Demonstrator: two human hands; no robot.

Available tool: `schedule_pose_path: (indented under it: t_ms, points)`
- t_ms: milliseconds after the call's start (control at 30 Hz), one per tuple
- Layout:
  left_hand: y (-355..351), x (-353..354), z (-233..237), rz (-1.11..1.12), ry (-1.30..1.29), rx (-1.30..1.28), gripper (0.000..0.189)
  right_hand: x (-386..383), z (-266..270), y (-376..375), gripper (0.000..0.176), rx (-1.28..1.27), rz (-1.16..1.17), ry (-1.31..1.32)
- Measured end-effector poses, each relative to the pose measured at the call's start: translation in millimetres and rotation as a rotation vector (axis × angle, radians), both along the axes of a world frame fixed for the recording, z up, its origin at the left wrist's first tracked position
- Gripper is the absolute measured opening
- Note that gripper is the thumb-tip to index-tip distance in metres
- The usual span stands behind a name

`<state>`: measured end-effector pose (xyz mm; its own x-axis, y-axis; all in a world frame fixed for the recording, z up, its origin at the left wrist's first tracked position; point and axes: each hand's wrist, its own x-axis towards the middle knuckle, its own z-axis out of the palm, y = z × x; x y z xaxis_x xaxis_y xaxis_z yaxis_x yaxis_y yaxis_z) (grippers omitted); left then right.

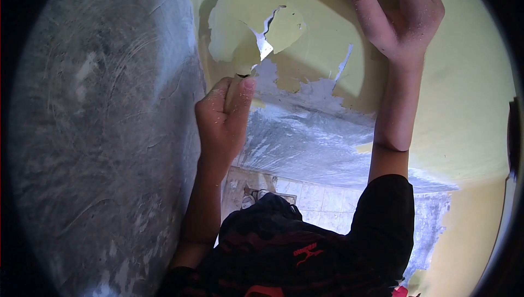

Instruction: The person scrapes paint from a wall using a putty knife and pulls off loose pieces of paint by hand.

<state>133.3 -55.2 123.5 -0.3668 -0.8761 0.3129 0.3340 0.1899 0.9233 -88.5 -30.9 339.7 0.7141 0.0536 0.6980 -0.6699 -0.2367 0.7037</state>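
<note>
My left hand [225,112] is closed, thumb and fingers pinching a small flat piece [233,94] against the yellow wall, at the lower edge of a torn patch. Just above it, a peeling flap of yellow paint [286,28] hangs beside a ragged white crack [265,45]. At the upper right my right hand [401,16] rests near the wall with its fingers spread, nothing seen in it; its fingertips are partly cut off by the frame. Pale specks of dust cover both hands.
A bare grey wall [109,117] fills the left side. Scraped grey plaster [305,138] runs below the yellow paint [464,106]. Lower down are pale floor tiles [322,201] and my shoes [248,201]. A dark-edged frame [513,138] stands at the far right.
</note>
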Motion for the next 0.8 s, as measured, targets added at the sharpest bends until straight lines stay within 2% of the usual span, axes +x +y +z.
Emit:
schedule_pose_path:
  t_ms: [67, 100, 167, 267, 367, 433, 633, 767, 800]
  points:
    - [-2, 9, 2, 0.163, -0.178, -0.151, 0.028, -1, 1, 1, 0.019, 0.014, -0.063, -0.002]
    - [-1, 12, 4, 0.154, -0.185, -0.15, 0.028, -7, 2, -7, 0.019, -0.006, 0.019, 0.008]
    - [1, 15, 12, 0.284, -0.221, -0.351, 0.025, -6, 2, -7, 0.019, -0.023, 0.092, 0.012]
    - [2, 22, 21, 0.258, -0.241, -0.339, 0.025, -1, 0, 0, 0.02, 0.009, 0.045, 0.013]
    - [0, 24, 22, 0.235, -0.277, -0.327, 0.029, -8, 5, -6, 0.019, -0.015, 0.103, 0.033]
    - [0, 21, 19, 0.239, -0.26, -0.324, 0.03, -10, 10, -6, 0.018, -0.042, 0.114, 0.183]
    - [-3, 18, 13, 0.278, -0.266, -0.39, 0.031, -6, 3, -4, 0.015, 0.017, 0.212, 0.067]
    - [-5, 15, 5, 0.3, -0.245, -0.393, 0.031, -10, 2, -4, 0.015, -0.007, 0.144, 0.103]
    - [-5, 15, 4, 0.296, -0.248, -0.394, 0.031, -14, 2, -12, 0.014, -0.001, 0.213, 0.07]
